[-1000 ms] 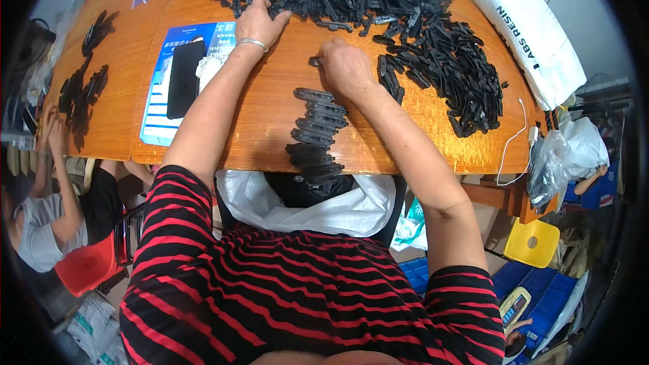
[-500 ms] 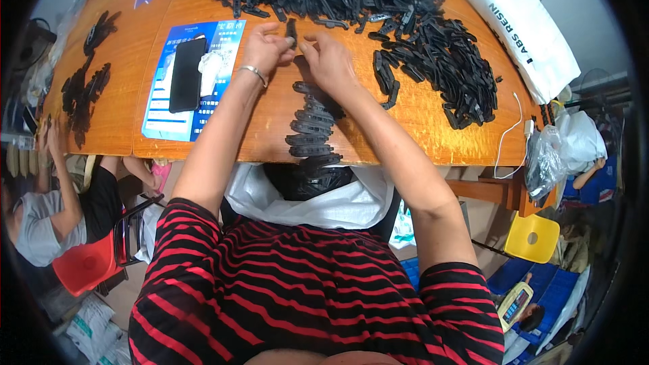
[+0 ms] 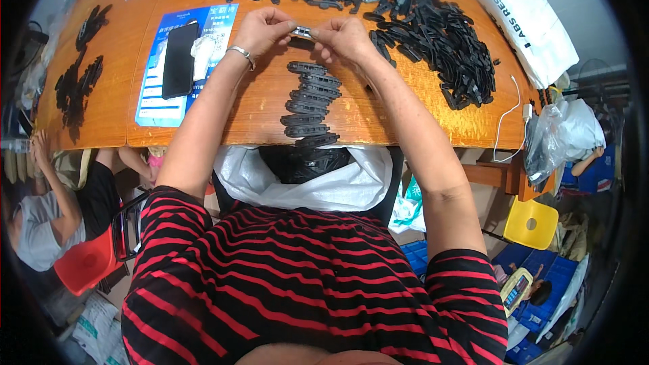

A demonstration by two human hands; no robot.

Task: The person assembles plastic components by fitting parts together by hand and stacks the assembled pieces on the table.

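My left hand [image 3: 266,31] and my right hand [image 3: 345,38] meet above the wooden table [image 3: 260,111]. Each pinches one end of a short, narrow black plastic piece [image 3: 304,32], held level between the fingertips, its upper face glinting pale. Just below my hands, a row of similar black plastic pieces [image 3: 311,98] runs toward the near table edge, lying side by side and overlapping. At my lap, a white sack [image 3: 365,186] has its mouth spread around a black plastic bag [image 3: 304,164]; what the bag holds is hidden.
A heap of loose black pieces [image 3: 460,61] spreads over the far and right side. Left of my arm, a black phone [image 3: 180,61] lies on a blue printed sheet [image 3: 150,111]. A white sack [image 3: 514,20] and a white cable [image 3: 500,136] are right. At far left sits another person [image 3: 47,216].
The black piece, upright at my left fingertips before, now lies level between both hands. My right hand has closed on its other end. The whole view has shifted slightly.
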